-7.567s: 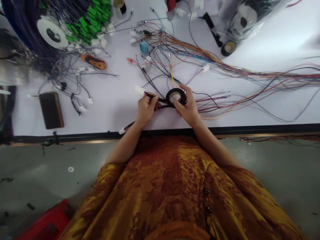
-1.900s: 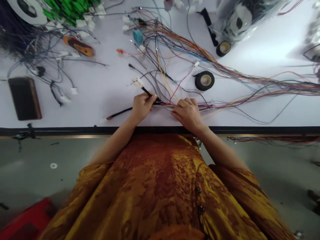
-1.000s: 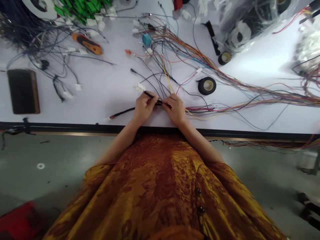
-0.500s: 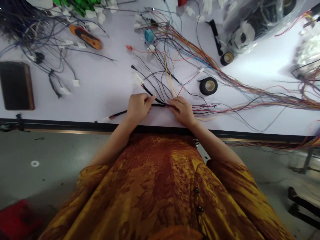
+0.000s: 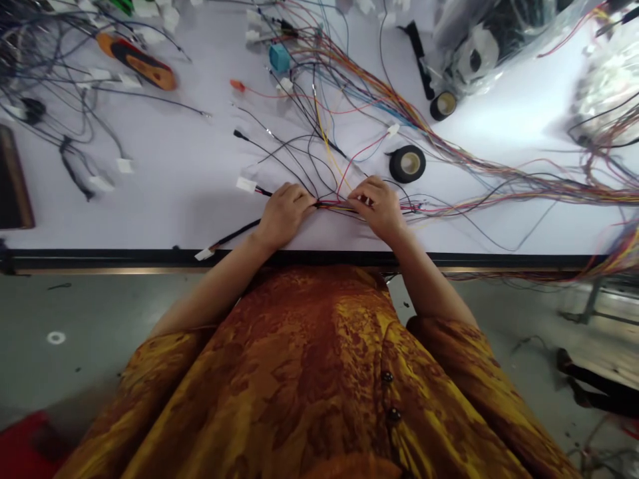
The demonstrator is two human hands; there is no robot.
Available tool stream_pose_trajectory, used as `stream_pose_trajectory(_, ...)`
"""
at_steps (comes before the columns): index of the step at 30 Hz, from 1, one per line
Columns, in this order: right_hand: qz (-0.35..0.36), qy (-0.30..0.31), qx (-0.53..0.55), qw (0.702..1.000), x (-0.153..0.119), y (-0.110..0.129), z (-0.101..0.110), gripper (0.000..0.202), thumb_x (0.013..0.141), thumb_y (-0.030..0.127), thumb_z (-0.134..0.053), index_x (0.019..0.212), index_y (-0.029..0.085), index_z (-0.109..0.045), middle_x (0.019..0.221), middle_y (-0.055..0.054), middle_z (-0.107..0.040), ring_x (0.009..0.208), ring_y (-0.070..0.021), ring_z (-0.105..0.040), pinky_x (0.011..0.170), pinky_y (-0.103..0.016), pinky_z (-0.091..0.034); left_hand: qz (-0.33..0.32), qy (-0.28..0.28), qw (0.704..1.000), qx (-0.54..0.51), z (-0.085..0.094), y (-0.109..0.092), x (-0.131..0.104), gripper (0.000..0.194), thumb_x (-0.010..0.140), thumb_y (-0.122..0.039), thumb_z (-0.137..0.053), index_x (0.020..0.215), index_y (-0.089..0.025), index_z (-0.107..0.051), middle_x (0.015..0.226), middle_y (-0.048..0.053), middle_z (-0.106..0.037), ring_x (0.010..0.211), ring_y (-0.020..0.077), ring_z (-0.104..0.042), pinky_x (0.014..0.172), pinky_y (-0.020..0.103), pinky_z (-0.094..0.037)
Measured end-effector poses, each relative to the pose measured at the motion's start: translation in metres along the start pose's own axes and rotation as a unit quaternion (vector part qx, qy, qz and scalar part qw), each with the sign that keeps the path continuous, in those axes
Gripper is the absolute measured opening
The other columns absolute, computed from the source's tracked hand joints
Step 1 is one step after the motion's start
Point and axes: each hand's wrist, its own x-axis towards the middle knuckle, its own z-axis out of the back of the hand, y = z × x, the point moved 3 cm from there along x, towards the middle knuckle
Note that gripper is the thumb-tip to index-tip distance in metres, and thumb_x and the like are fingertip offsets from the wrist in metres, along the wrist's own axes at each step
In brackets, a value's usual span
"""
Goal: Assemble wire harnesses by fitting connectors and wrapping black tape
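A wire harness (image 5: 333, 204) with red, yellow and black wires runs between my hands near the table's front edge. My left hand (image 5: 285, 214) is closed around its left part, where the taped black branches meet. One branch ends in a white connector (image 5: 246, 184), another in a white plug (image 5: 204, 254) by the edge. My right hand (image 5: 379, 207) pinches the bundle farther right, thumb and fingers around the wires. Loose black wires (image 5: 294, 163) fan out beyond my hands. A roll of black tape (image 5: 407, 163) lies just past my right hand.
Long coloured wires (image 5: 449, 153) stretch to the right. An orange-and-black cutter (image 5: 137, 61) and tangled dark cables (image 5: 74, 113) lie at left. A smaller tape roll (image 5: 443, 105) and a plastic bag (image 5: 479, 60) are at the back right. A dark rectangular object (image 5: 12, 179) sits at far left.
My left hand has closed on the wire junction, and the white connector branch has swung left and down. My right hand has shifted slightly right along the wires. The view has shifted too.
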Motion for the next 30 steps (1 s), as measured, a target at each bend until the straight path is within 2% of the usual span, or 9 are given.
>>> stream_pose_trajectory(4, 0.01, 0.001, 0.004, 1.0, 0.007, 0.01, 0.004, 0.012, 0.093, 0.027, -0.06, 0.093, 0.021, -0.07, 0.089, -0.003, -0.064, 0.078, -0.0151, -0.058, 0.079, -0.032, -0.051, -0.02, 0.001, 1.0, -0.016, 0.002, 0.0, -0.002, 0.025, 0.101, -0.032, -0.053, 0.106, -0.019, -0.072, 0.098, 0.01, -0.066, 0.092, 0.0242, -0.058, 0.084, 0.041, -0.051)
stream_pose_trajectory(7, 0.012, 0.037, 0.023, 0.999, 0.018, 0.019, -0.002, 0.019, 0.09, 0.027, -0.062, 0.106, 0.02, -0.07, 0.091, -0.003, -0.067, 0.078, -0.015, -0.059, 0.081, -0.032, -0.051, -0.026, 0.002, 1.0, -0.008, 0.001, 0.0, -0.004, 0.025, 0.101, -0.033, -0.053, 0.106, -0.019, -0.073, 0.098, 0.011, -0.066, 0.09, 0.0247, -0.057, 0.084, 0.042, -0.05)
stream_pose_trajectory(12, -0.08, 0.069, 0.077, 0.991, 0.046, 0.022, -0.022, 0.025, 0.084, 0.028, -0.067, 0.108, 0.019, -0.066, 0.083, -0.001, -0.069, 0.07, -0.0142, -0.059, 0.073, -0.031, -0.051, -0.02, -0.017, 1.0, 0.007, 0.002, -0.002, -0.007, 0.028, 0.102, -0.034, -0.05, 0.104, -0.02, -0.074, 0.094, 0.01, -0.067, 0.088, 0.0239, -0.057, 0.081, 0.039, -0.05)
stream_pose_trajectory(15, -0.11, 0.067, 0.158, 0.979, 0.066, 0.031, -0.033, 0.018, 0.082, 0.016, -0.064, 0.099, 0.021, -0.06, 0.073, 0.004, -0.062, 0.063, -0.0123, -0.057, 0.062, -0.027, -0.048, -0.012, 0.002, 1.0, -0.001, 0.004, -0.003, -0.007, 0.028, 0.102, -0.034, -0.05, 0.102, -0.022, -0.075, 0.093, 0.009, -0.067, 0.088, 0.0234, -0.058, 0.08, 0.038, -0.049)
stream_pose_trajectory(19, -0.118, 0.037, 0.239, 0.963, 0.1, 0.055, -0.043, 0.026, 0.081, -0.002, -0.052, 0.091, 0.021, -0.049, 0.071, 0.009, -0.049, 0.051, -0.0046, -0.047, 0.052, -0.019, -0.04, -0.003, 0.042, 0.999, -0.007, 0.003, -0.002, -0.005, 0.022, 0.1, -0.032, -0.054, 0.101, -0.023, -0.075, 0.097, 0.008, -0.069, 0.094, 0.0243, -0.058, 0.086, 0.041, -0.045)
stream_pose_trajectory(23, -0.04, 0.052, 0.154, 0.986, 0.144, 0.073, -0.064, 0.024, 0.088, -0.004, -0.049, 0.092, 0.02, -0.051, 0.073, 0.008, -0.048, 0.062, -0.0046, -0.048, 0.065, -0.016, -0.045, 0.002, 0.04, 0.999, -0.006, 0.002, 0.0, -0.008, 0.022, 0.101, -0.029, -0.053, 0.104, -0.025, -0.075, 0.101, 0.008, -0.07, 0.1, 0.0256, -0.057, 0.091, 0.044, -0.04)
stream_pose_trajectory(26, -0.027, 0.08, 0.06, 0.995, 0.169, 0.073, -0.077, 0.022, 0.087, -0.004, -0.053, 0.091, 0.018, -0.055, 0.086, 0.005, -0.058, 0.081, -0.0066, -0.053, 0.081, -0.017, -0.047, -0.016, 0.043, 0.999, 0.014, 0.004, 0.0, -0.014, 0.027, 0.102, -0.027, -0.05, 0.115, -0.027, -0.073, 0.106, 0.01, -0.068, 0.101, 0.0268, -0.055, 0.085, 0.042, -0.04)
stream_pose_trajectory(28, -0.028, 0.059, 0.028, 0.997, 0.17, 0.072, -0.072, 0.021, 0.087, -0.001, -0.058, 0.102, 0.014, -0.057, 0.107, 0.0, -0.063, 0.095, -0.0077, -0.054, 0.085, -0.016, -0.045, -0.027, 0.049, 0.998, 0.039, 0.007, -0.001, -0.018, 0.03, 0.101, -0.026, -0.051, 0.123, -0.028, -0.071, 0.108, 0.011, -0.066, 0.1, 0.0273, -0.055, 0.081, 0.041, -0.041)
stream_pose_trajectory(30, -0.021, 0.015, 0.004, 1.0, 0.154, 0.071, -0.056, 0.022, 0.089, 0.004, -0.061, 0.108, 0.013, -0.059, 0.118, -0.005, -0.062, 0.103, -0.0109, -0.055, 0.084, -0.018, -0.046, -0.035, 0.048, 0.996, 0.066, 0.011, -0.002, -0.021, 0.035, 0.101, -0.023, -0.05, 0.13, -0.03, -0.068, 0.108, 0.011, -0.065, 0.098, 0.027, -0.055, 0.078, 0.041, -0.041)
